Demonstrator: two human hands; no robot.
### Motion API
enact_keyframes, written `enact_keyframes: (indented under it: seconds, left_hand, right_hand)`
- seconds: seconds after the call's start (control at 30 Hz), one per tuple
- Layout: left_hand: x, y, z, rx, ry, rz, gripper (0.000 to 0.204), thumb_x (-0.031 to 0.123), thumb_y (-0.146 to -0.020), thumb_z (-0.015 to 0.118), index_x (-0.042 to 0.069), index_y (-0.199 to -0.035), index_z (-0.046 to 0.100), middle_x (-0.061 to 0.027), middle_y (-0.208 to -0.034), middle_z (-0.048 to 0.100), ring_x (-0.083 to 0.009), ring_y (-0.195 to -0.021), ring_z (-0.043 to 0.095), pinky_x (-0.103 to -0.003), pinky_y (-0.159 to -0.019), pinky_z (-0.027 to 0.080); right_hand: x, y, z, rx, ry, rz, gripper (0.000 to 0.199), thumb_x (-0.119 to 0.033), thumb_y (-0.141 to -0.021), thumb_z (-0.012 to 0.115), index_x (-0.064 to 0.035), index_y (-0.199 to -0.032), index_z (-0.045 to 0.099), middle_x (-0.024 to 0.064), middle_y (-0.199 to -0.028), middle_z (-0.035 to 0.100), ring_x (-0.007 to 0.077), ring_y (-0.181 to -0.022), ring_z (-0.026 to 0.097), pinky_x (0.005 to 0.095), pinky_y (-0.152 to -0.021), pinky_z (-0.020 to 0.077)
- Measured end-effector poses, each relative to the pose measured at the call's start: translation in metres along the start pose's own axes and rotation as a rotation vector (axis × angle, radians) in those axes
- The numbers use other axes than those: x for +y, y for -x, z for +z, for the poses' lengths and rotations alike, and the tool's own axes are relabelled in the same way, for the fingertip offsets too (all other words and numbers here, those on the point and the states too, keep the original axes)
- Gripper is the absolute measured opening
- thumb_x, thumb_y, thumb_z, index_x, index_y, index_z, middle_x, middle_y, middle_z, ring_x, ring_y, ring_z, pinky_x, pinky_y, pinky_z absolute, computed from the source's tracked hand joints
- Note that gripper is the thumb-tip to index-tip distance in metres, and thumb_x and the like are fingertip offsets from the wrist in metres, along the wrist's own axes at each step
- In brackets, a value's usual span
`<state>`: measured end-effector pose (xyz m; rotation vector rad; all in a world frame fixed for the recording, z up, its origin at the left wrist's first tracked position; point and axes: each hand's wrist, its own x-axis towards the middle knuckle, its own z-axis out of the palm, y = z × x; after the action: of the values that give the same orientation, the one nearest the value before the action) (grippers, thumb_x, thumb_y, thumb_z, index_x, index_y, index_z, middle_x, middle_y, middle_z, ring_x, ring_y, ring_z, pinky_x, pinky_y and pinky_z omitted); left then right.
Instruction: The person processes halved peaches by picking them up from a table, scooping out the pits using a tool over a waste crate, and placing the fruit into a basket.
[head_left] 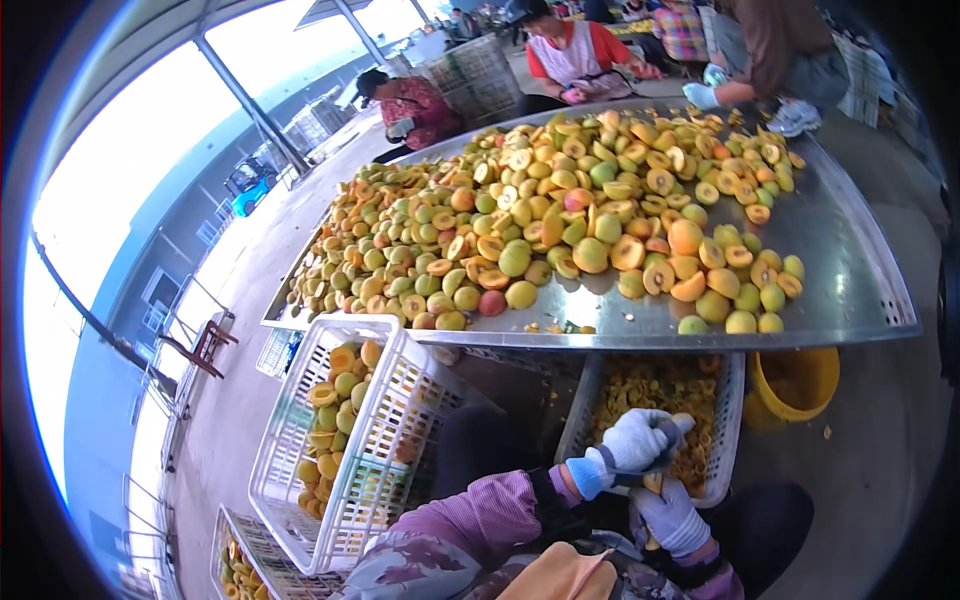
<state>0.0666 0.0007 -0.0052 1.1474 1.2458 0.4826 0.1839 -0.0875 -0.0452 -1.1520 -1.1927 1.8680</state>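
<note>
At the lower centre of the frame, a worker's 2 gloved hands met over a halved-fruit crate. The left hand (628, 443), in a pale grey glove with a blue cuff, was closed around a small knife (672, 432) whose pale handle end poked out toward the upper right, its long axis running roughly lower left to upper right; the blade was hidden. Just below, the right hand (668, 515) was curled around a yellow-orange fruit (653, 484), only a sliver showing between the fingers.

Beneath them sat a white slatted crate (580, 420) filled with cut, pitted fruit pieces. At lower left, a tilted white plastic crate (385, 420) held whole and halved yellow-green fruit. A yellow bucket (800, 385) stood at right, its contents not visible. Across the upper frame, a steel sorting table (850, 280) carried a broad heap of fruit (560, 220), whole and halved, with other workers seated at its far edge.
</note>
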Motion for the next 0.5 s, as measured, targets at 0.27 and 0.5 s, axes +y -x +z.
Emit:
enact_keyframes:
  seconds: [0.27,0.5]
  left_hand:
    - [0.021,0.014,-0.017,-0.109,-0.555,0.473,0.031,0.033,-0.087,0.061,0.004,-0.080,0.068,-0.0098,-0.061,0.061,-0.0206,-0.056,0.058,-0.035,-0.058,0.048]
    - [-0.032,-0.014,-0.019,-0.327,0.531,0.508,0.052,0.049,-0.089,0.055,-0.002,-0.090,0.064,-0.0107,-0.080,0.064,-0.0129,-0.065,0.058,-0.028,-0.058,0.047]
  right_hand:
    - [0.002,0.000,0.002,-0.009,-0.114,-0.040,0.008,-0.012,-0.088,0.055,-0.0047,-0.087,0.052,0.0062,-0.055,0.051,0.0166,-0.042,0.050,0.0293,-0.040,0.0402]
    - [-0.017,0.015,0.014,-0.138,-0.626,0.123,0.006,-0.013,-0.090,0.052,-0.0099,-0.092,0.047,0.0053,-0.052,0.043,0.0168,-0.034,0.043,0.0303,-0.032,0.0335]
